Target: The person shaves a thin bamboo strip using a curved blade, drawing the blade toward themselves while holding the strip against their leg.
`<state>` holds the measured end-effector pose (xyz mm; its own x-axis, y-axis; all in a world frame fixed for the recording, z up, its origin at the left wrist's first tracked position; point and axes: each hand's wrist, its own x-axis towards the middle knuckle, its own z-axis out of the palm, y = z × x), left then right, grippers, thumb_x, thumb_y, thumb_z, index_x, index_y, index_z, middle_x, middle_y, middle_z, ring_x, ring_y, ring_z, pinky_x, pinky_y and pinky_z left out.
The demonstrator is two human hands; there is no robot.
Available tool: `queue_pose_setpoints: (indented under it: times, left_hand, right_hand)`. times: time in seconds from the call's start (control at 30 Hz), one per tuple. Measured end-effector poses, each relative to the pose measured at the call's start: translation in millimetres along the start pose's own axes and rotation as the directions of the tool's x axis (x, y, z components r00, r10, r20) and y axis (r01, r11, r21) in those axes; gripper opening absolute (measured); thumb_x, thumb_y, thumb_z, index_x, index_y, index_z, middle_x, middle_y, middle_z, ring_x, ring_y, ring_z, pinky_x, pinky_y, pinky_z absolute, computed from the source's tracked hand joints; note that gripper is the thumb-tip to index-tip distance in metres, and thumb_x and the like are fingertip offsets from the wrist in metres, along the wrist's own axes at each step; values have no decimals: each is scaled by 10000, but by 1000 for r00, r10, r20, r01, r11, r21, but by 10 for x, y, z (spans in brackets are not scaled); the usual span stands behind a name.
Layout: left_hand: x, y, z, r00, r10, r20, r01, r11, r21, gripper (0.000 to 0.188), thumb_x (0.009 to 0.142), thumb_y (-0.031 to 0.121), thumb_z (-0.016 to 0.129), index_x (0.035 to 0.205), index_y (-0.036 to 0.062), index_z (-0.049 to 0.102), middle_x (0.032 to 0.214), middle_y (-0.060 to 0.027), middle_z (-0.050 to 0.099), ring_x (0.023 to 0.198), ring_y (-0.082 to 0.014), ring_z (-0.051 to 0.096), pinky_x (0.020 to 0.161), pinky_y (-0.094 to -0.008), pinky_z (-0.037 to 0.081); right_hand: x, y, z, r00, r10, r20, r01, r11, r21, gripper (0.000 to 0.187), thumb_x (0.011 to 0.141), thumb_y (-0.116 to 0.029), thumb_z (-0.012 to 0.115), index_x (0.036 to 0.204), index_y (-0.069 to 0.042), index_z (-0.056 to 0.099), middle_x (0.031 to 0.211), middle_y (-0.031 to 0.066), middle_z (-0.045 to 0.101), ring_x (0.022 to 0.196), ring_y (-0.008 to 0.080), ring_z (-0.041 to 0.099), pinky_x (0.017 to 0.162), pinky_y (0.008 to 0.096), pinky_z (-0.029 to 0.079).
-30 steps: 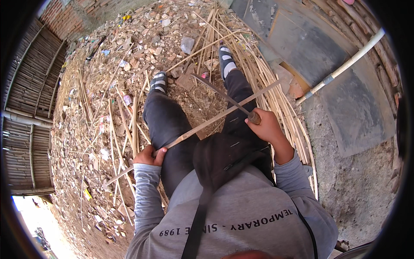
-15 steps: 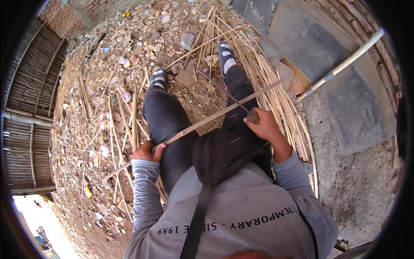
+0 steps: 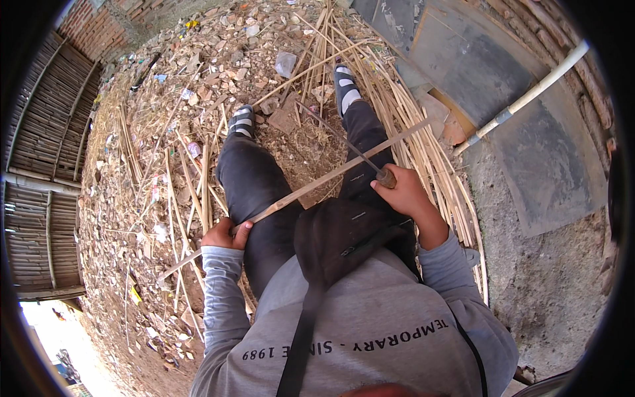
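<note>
A long flat bamboo strip [image 3: 319, 183] slants across my thighs, its far end up to the right. Near its lower left end, over my left thigh, my left hand [image 3: 223, 234] is wrapped around it. My right hand [image 3: 403, 192] grips the round wooden handle of a long, dark, narrow-bladed knife [image 3: 342, 139]. The blade points away and to the left, crossing the strip over my right thigh. Whether its edge touches the strip I cannot tell.
Bundled bamboo strips [image 3: 413, 142] lie along my right leg, and more loose strips [image 3: 173, 212] lie to my left. Rubble covers the ground ahead. Dark panels [image 3: 529, 159] and a pale pole [image 3: 529, 99] are at the right, a bamboo-slat wall [image 3: 46, 159] at the left.
The knife has shifted slightly left and toward the far side, still in my right hand. My left hand and the strip have barely moved.
</note>
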<state>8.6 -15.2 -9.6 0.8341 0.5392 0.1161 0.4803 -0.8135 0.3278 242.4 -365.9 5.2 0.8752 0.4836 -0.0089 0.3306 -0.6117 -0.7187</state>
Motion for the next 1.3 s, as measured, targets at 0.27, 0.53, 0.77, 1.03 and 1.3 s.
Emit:
queue_pose_setpoints:
  times: [0.27, 0.53, 0.77, 1.03, 1.3]
  left_hand:
    - [4, 24, -41, 999, -22, 35, 22, 1000, -19, 605, 803, 648, 722, 750, 55, 619, 659, -177, 637, 638, -408, 646, 604, -484, 502]
    - [-17, 20, -29, 999, -37, 24, 38, 999, -39, 611, 800, 659, 718, 761, 56, 633, 668, -177, 644, 646, -411, 650, 608, -486, 505]
    - [-4, -18, -18, 1000, -15, 21, 15, 1000, -18, 607, 800, 658, 719, 757, 58, 638, 664, -170, 648, 643, -402, 654, 607, -481, 509]
    - [-9, 2, -15, 1000, -14, 11, 15, 1000, -15, 603, 801, 650, 721, 752, 56, 634, 659, -176, 645, 635, -405, 650, 597, -482, 504]
    - [-5, -25, -2, 1000, 6, 2, -6, 1000, 8, 616, 802, 659, 714, 722, 58, 604, 649, -179, 633, 616, -409, 637, 581, -486, 491]
  right_hand:
    - [44, -59, -127, 997, -37, 70, 39, 999, -30, 299, 800, -260, 784, 942, -21, 674, 774, 203, 661, 743, 409, 652, 666, 443, 507]
    - [-19, 0, 96, 1000, -19, 2, 19, 1000, 24, 352, 804, -277, 784, 976, 11, 679, 787, 227, 664, 773, 422, 665, 691, 441, 519]
    - [-13, -50, -42, 998, -13, 69, 13, 1000, -4, 307, 805, -265, 782, 929, -8, 671, 757, 207, 654, 735, 409, 652, 664, 431, 505]
    - [-14, 22, 74, 999, 6, 38, -7, 999, 37, 316, 806, -292, 777, 924, -19, 669, 765, 206, 659, 749, 410, 659, 664, 442, 504]
    - [-20, 43, 65, 997, 19, 73, -20, 1000, 15, 332, 810, -306, 772, 954, -22, 680, 788, 208, 671, 772, 403, 672, 678, 442, 512]
